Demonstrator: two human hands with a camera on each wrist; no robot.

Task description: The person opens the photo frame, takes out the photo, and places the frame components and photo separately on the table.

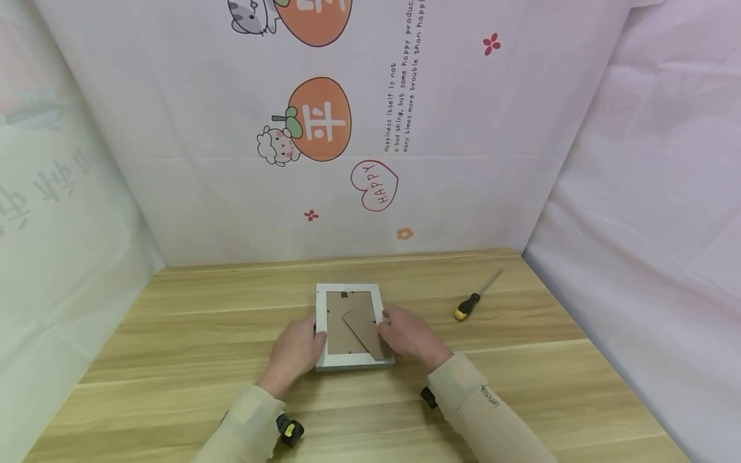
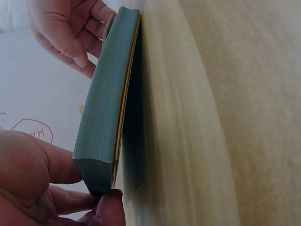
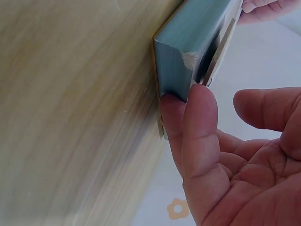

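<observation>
A white picture frame [image 1: 321, 321] lies back side up, its brown backing board [image 1: 341, 331] showing with small dark tabs round it. A brown easel stand [image 1: 365, 328] slants across the backing. My left hand [image 1: 298, 347] grips the left side, thumb on top and fingers beneath; in the left wrist view that side of the frame [image 2: 106, 94] looks bluish, with a dark shadow below. At the opposite side is my right hand [image 1: 408, 331]. Its fingertips [image 3: 201, 106] touch the frame's edge near a corner, and the thumb [image 3: 261, 108] stands apart from it.
A screwdriver [image 1: 467, 307] with a black and yellow handle lies on the wooden table [image 1: 220, 321] to the right, its shaft pointing away. White printed sheets [image 1: 231, 193] hang behind and on both sides. Each wrist carries a small black camera [image 1: 291, 432].
</observation>
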